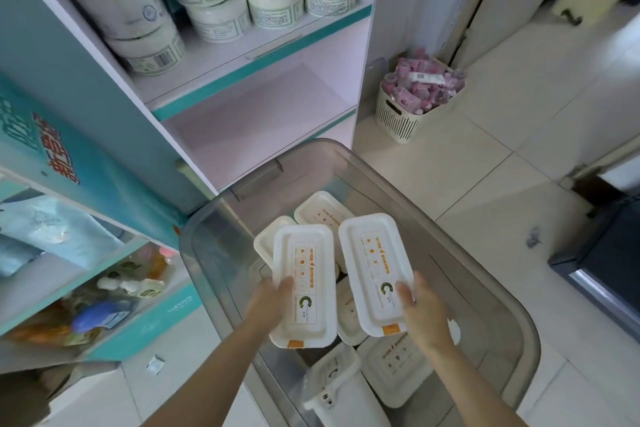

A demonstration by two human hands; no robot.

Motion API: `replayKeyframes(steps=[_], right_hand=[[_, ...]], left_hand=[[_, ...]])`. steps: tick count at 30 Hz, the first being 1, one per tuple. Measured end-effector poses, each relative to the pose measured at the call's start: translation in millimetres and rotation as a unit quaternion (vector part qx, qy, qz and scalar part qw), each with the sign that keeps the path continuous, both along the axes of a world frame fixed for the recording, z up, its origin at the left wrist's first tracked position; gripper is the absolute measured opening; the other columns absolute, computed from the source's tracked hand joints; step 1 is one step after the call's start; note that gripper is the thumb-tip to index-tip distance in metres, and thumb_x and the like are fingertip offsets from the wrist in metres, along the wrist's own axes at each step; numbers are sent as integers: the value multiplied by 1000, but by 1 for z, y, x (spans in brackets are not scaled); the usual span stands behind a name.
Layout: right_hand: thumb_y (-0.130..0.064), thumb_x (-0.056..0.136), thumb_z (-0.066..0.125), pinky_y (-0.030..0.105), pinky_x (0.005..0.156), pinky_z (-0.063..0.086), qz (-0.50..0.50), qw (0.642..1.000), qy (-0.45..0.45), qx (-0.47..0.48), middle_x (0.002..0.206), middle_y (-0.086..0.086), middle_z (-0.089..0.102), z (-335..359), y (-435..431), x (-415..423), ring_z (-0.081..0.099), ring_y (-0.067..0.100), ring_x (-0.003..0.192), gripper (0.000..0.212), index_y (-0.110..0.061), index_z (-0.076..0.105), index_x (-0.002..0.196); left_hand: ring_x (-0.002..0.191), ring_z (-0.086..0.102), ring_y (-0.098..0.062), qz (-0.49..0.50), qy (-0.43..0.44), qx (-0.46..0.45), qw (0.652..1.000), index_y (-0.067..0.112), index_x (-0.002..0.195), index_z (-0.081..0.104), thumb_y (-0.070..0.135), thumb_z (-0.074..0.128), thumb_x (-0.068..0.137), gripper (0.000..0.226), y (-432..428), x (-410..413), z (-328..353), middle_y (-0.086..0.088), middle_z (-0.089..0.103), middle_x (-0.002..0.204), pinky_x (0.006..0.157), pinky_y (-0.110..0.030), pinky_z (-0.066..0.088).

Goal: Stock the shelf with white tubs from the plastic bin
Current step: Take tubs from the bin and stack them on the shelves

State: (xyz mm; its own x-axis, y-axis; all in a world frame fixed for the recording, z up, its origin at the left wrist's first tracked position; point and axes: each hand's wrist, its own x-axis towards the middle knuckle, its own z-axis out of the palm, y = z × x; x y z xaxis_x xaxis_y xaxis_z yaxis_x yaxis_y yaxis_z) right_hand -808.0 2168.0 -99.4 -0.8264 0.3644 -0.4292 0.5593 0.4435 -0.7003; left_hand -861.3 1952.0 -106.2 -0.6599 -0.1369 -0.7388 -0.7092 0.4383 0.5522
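A clear grey plastic bin (363, 163) stands on the floor below me with several white rectangular tubs in it. My left hand (268, 302) grips the near end of one white tub (304, 270), held above the bin. My right hand (424, 312) grips a second white tub (375, 260) beside it, also lifted. More tubs (394, 371) lie lower in the bin, partly hidden under the held ones. The white shelf unit with teal edging stands just beyond the bin; its lower shelf (256, 104) is bare.
The upper shelf (221, 55) holds several round white jars. A teal rack at the left carries bottles and packets (114, 291). A cream slotted basket (401, 114) of pink items sits on the tiled floor at the right. A dark object (602, 274) stands far right.
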Motion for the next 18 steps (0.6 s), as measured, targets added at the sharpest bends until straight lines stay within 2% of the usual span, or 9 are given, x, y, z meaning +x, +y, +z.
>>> replayKeyframes(steps=[4, 7, 11, 15, 18], right_hand=[[-10, 93, 42, 12, 53, 39, -11, 1000, 8, -13, 93, 3, 60, 0, -7, -2, 58, 15, 84, 20, -6, 55, 108], [-9, 93, 43, 11, 51, 37, -15, 1000, 13, -22, 85, -1, 58, 8, -8, -1, 58, 15, 81, 15, -8, 56, 99], [-9, 93, 43, 11, 51, 39, 0, 999, 16, -30, 86, -1, 60, 34, -7, 12, 56, 5, 75, 12, -14, 54, 93], [-8, 92, 44, 22, 58, 49, 19, 998, 28, -49, 89, 4, 63, 75, -10, 19, 63, 17, 84, 13, -10, 56, 95], [-8, 92, 44, 19, 57, 49, 39, 996, 45, -61, 90, 4, 64, 117, -19, 22, 62, 12, 82, 13, -8, 58, 94]], left_hand=[[95, 62, -22, -44, 47, -41, 997, 7, 117, 52, 22, 38, 97, 29, 6, 5, 1, -9, 65, 111, 81, -36, 53], [90, 60, -18, -67, 60, -57, 994, 7, 115, 53, 22, 38, 98, 28, 4, 8, 11, -7, 65, 109, 76, -30, 51], [88, 59, -15, -78, 57, -61, 994, 13, 113, 55, 26, 42, 97, 25, -3, 13, 42, -1, 63, 104, 87, -34, 52], [89, 60, -17, -58, 65, -51, 995, 15, 106, 57, 25, 42, 97, 20, -17, 25, 93, -2, 65, 104, 89, -37, 51], [89, 59, -17, -34, 91, -40, 994, 16, 99, 56, 21, 41, 97, 16, -35, 36, 138, 0, 62, 97, 90, -40, 50]])
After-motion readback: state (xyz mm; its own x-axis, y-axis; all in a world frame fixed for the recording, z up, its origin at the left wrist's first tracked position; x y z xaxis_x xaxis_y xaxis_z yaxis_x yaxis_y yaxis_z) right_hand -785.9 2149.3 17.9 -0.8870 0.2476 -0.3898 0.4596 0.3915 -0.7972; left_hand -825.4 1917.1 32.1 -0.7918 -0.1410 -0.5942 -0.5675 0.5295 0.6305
